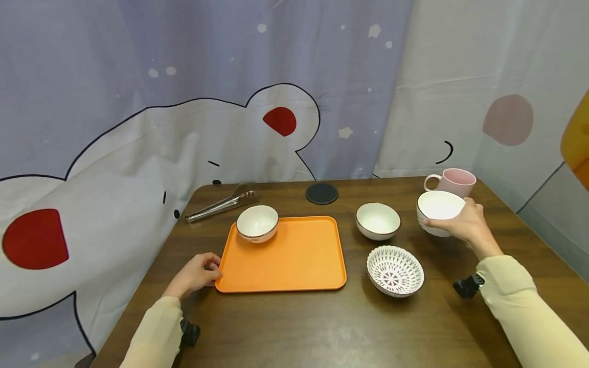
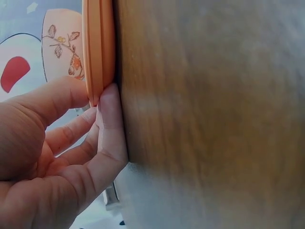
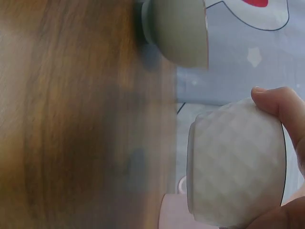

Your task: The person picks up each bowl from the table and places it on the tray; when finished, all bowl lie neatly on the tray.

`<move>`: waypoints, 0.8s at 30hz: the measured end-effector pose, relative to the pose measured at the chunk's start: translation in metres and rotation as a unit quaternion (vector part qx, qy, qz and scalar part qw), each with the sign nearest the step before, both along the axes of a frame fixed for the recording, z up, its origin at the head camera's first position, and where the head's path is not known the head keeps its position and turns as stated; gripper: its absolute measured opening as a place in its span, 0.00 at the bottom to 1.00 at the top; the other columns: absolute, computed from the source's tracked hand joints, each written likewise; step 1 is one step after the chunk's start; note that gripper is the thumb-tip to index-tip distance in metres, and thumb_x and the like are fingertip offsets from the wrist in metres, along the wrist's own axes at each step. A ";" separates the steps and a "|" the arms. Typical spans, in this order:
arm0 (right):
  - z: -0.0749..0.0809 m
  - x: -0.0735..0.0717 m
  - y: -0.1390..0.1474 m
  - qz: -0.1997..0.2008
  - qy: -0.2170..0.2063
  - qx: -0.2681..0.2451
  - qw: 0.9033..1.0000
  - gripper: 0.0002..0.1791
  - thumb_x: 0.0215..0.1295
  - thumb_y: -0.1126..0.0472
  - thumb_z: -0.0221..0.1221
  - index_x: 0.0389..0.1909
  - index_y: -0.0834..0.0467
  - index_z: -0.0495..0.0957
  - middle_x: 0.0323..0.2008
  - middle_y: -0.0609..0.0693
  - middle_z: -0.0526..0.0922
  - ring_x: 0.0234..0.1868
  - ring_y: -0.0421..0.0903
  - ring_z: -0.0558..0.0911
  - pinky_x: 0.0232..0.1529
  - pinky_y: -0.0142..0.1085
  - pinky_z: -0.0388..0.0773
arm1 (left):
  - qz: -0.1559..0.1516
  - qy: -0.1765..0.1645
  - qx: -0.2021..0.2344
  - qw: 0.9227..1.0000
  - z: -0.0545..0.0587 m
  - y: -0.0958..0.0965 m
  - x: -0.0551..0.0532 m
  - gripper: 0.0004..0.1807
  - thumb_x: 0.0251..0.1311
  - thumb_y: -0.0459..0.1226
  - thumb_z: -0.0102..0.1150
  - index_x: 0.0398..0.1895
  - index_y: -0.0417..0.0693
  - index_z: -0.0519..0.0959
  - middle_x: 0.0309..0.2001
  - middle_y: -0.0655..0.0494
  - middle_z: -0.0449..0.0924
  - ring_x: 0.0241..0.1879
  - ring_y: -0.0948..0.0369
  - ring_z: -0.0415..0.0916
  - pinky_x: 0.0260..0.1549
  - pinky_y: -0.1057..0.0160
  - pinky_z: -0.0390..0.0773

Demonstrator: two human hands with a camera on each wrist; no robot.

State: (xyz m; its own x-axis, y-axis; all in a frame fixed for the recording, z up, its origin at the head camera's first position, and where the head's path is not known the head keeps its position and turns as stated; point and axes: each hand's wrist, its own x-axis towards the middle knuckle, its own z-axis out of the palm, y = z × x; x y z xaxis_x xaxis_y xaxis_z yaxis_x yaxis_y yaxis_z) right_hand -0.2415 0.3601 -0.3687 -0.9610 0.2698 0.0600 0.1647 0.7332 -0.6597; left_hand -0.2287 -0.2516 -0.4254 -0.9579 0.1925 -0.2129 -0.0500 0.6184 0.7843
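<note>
My left hand (image 1: 199,273) pinches the left front corner of an orange tray (image 1: 308,255). In the left wrist view its thumb lies at the upper rim of the tray (image 2: 100,43), with fingertips tucked under it. A small white bowl (image 1: 257,221) stands at the tray's back left; a branch pattern shows on its outside. On the right, my right hand (image 1: 469,227) grips a white bowl (image 1: 439,205) with a dark rim, thumb and fingers across its sides. The right wrist view shows this bowl's quilted outer wall (image 3: 238,167) raised off the table.
Right of the tray stand a plain white bowl (image 1: 378,220) and a patterned bowl (image 1: 395,272). A pink mug (image 1: 460,179) is behind the held bowl. At the back lie a dark round coaster (image 1: 321,193) and metal tongs (image 1: 221,207). A printed curtain (image 1: 349,92) hangs beyond the table.
</note>
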 end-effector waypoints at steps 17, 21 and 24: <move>0.016 -0.002 -0.026 0.020 0.008 0.001 1.000 0.69 0.44 0.41 0.75 0.69 0.78 0.42 0.60 0.79 0.53 0.54 0.71 0.65 0.49 0.58 0.70 | -0.003 -0.010 0.011 1.000 0.000 -0.001 -0.002 0.15 0.58 0.28 0.60 0.47 0.30 0.72 0.34 0.48 0.70 0.34 0.57 0.74 0.37 0.57 0.84; 0.019 -0.003 -0.033 0.021 0.008 -0.005 1.000 0.69 0.43 0.41 0.75 0.69 0.78 0.43 0.61 0.79 0.53 0.56 0.72 0.64 0.51 0.59 0.69 | -0.002 -0.012 0.010 1.000 0.000 -0.002 -0.002 0.15 0.58 0.27 0.60 0.48 0.30 0.72 0.35 0.47 0.71 0.34 0.57 0.75 0.38 0.57 0.85; 0.022 -0.004 -0.038 0.024 0.005 0.000 1.000 0.70 0.44 0.40 0.74 0.69 0.78 0.42 0.62 0.80 0.53 0.56 0.73 0.65 0.53 0.61 0.69 | 0.002 -0.016 0.012 1.000 0.000 -0.002 -0.002 0.15 0.58 0.27 0.60 0.48 0.30 0.73 0.35 0.47 0.71 0.34 0.57 0.75 0.38 0.58 0.85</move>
State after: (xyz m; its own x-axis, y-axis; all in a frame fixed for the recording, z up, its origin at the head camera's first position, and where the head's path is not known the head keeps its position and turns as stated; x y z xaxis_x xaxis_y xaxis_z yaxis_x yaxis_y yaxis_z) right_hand -0.2453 0.3222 -0.3464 -0.9721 0.2241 0.0691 0.1234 0.7397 -0.6615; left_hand -0.2304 -0.2536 -0.4253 -0.9514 0.1935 -0.2394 -0.0787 0.5990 0.7969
